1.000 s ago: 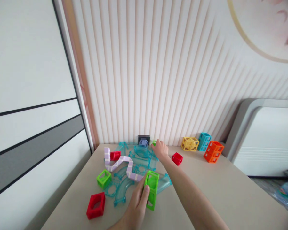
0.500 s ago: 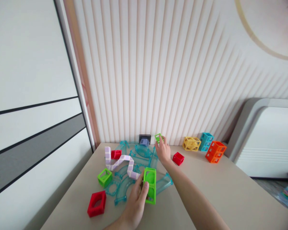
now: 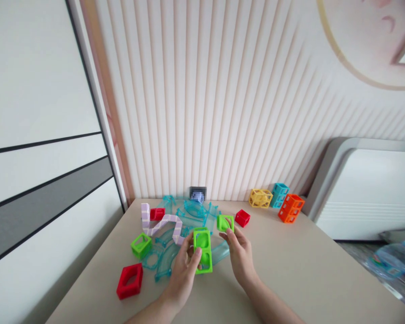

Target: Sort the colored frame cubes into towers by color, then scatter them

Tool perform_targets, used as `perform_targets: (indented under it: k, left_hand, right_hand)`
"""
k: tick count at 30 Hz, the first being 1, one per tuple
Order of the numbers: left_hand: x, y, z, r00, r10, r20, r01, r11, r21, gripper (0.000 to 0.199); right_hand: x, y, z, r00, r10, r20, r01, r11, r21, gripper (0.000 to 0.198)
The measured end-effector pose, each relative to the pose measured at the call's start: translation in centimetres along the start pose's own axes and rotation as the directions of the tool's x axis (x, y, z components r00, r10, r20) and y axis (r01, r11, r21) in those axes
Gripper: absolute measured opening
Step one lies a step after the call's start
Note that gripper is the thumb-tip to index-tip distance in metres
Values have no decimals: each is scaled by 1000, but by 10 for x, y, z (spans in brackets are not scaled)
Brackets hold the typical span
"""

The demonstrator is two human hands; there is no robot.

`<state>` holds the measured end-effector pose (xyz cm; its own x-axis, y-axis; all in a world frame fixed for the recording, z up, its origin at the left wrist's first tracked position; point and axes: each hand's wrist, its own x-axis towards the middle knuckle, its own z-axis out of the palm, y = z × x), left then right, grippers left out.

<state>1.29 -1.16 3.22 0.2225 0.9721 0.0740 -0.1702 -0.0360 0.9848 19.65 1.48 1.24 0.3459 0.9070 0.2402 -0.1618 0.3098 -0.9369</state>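
Note:
My left hand [image 3: 183, 273] is closed around a pair of joined green toy blocks [image 3: 203, 250], thumb across the near face. To its right, my right hand [image 3: 239, 252] pinches a single green block [image 3: 225, 223] with an opening in its face. A gap separates the two green pieces. Behind and left of my left hand lie several see-through teal track pieces [image 3: 171, 256]. A lilac-and-white zigzag piece [image 3: 170, 220] rests across them, its lower end hidden near my left fingers.
On the left are a green block [image 3: 141, 245], a large red block [image 3: 130, 281] and another red block [image 3: 157, 213]. Rightward stand a small red block [image 3: 242, 218], yellow blocks [image 3: 260, 198], a teal stack [image 3: 279, 195] and an orange stack [image 3: 290, 208]. A ribbed wall [image 3: 189, 99] rises behind.
My right hand has come back from near the wall with the single green block, toward the joined pair. My left hand keeps its hold. The view has turned slightly right.

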Motion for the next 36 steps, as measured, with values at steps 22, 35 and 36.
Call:
perform_targets:
  k: [22,35,36]
  left_hand:
    - [1,5,-1,999,22,-29,-23,1000,-18,53]
    - [4,-9,-4,992,100,-82,-101,995,-7,61]
    - [4,-8,-4,992,93,-88,-93,996,6,62]
  right_hand:
    - [-30,-21,15,964,78,255,-91,995,39,37]
    - [-34,-18,14,928,-66,366,103,991,-81,30]
    - [-34,-17,14,928,-67,367,108,990,-90,30]
